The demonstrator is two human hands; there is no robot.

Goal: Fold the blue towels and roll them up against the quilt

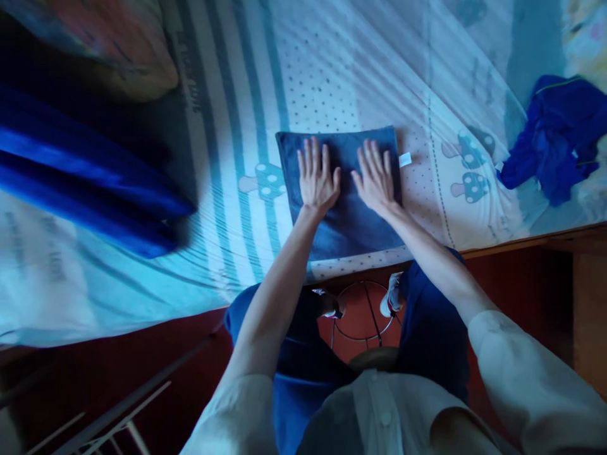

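A dark blue-grey square of cloth, like a cushion cover (351,227), lies flat near the edge of the bed. My left hand (317,180) rests palm down on its left half, fingers pointing away from me and the thumb out to the side. On the right half, my right hand (377,177) presses flat with its fingers slightly apart. A small white tag (404,159) sticks out from the cover's right edge. Nothing is gripped by either hand. Whether the cover has anything inside it, I cannot tell.
The patterned sheet (317,88) with stripes and mushrooms covers the bed. A crumpled blue garment (554,139) lies at right. Bright blue folded fabric (90,177) and a colourful bundle (128,44) are at left. A white metal rack (128,423) stands at lower left, by the wooden bed edge (535,240).
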